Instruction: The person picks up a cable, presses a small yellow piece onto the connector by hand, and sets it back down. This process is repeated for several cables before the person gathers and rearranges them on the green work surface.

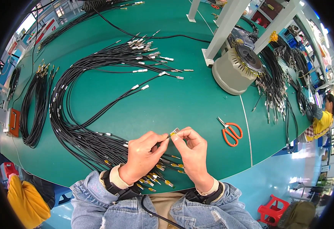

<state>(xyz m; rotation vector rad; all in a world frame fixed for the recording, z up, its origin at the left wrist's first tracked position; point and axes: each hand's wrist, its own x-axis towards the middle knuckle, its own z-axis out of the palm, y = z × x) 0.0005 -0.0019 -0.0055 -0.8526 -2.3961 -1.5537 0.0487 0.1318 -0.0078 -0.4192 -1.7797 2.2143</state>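
My left hand [144,152] pinches a thin black cable close to its end. Meeting it fingertip to fingertip, my right hand [192,150] grips the cable's tip, where a small yellow piece and a silvery-white end [175,131] show between the fingers. Beneath and left of my hands curves a large bundle of black cables [62,95]. Its near ends [161,167] carry yellow pieces and metal tips; white tags [140,70] mark the far ends. Orange-handled scissors [232,134] lie to the right of my right hand, their blades partly apart.
The green table [197,103] bears another looped cable bundle [35,110] at left and more cables [272,84] at right. A round beige machine [234,70] stands beside a grey metal post [220,36]. Beyond the right edge sits a person in yellow [321,124]. A red stool [273,209] stands on the floor.
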